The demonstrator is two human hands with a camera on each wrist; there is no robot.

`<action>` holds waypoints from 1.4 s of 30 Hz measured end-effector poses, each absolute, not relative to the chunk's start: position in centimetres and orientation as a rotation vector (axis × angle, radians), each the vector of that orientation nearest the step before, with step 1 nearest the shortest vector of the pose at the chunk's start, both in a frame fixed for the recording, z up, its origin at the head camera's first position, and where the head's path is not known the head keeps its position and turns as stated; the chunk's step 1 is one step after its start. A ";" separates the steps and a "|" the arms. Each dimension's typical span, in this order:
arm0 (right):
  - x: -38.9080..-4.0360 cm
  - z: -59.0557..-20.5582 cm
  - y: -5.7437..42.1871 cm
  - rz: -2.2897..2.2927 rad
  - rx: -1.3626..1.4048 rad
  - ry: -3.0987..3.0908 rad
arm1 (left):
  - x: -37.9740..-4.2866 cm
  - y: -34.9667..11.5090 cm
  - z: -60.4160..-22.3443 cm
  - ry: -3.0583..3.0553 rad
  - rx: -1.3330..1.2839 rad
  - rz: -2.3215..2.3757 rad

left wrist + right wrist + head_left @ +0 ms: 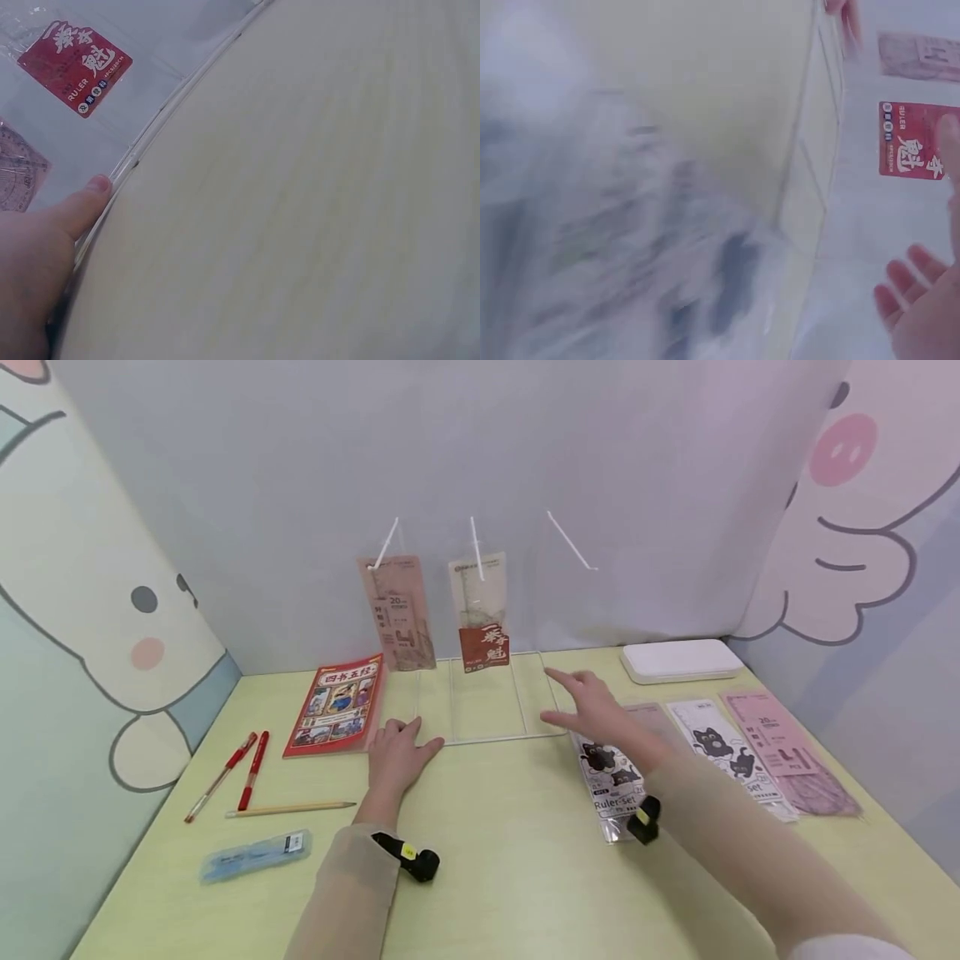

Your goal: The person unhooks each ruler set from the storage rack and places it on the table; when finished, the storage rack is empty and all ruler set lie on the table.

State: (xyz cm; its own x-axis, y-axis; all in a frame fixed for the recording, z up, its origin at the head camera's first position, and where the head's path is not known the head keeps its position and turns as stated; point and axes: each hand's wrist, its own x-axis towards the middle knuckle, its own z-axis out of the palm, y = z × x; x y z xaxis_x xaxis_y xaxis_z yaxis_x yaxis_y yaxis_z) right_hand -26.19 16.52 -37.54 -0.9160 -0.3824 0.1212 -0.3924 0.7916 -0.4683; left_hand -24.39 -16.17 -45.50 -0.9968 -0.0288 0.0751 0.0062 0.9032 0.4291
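A white wire display rack (504,741) stands on the table with three prongs. A pink ruler set pack (401,618) hangs from the left prong, and a clear pack with a red label (483,647) from the middle one; the right prong (572,541) is bare. My left hand (397,756) holds the rack's front left corner, its thumb (96,187) lying along the wire. My right hand (596,710) is in the air by the rack's right side, fingers apart and holding nothing. Below its forearm lies a black cat ruler set pack (611,777), partly covered.
Two more ruler packs, white (731,760) and pink (787,747), lie to the right, before a white case (678,660). On the left are a red book (336,706), two red pens (255,771), a pencil (292,808) and a blue packet (255,856).
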 end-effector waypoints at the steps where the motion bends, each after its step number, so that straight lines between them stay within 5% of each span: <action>1: -27.1 -37.1 15.8 0.838 0.679 -2.915 | -24.4 -16.1 -45.5 -2.990 0.013 -0.672; 16: -32.9 -32.2 8.7 1.160 0.573 -2.634 | -24.4 -15.0 -45.2 -2.995 -0.015 -0.656; 25: -31.5 -31.2 8.7 1.644 0.341 -2.383 | -24.4 -15.4 -45.0 -2.981 -0.016 -0.668; 42: -27.9 -30.7 10.5 1.370 0.409 -2.360 | -24.3 -16.3 -45.3 -2.974 0.002 -0.657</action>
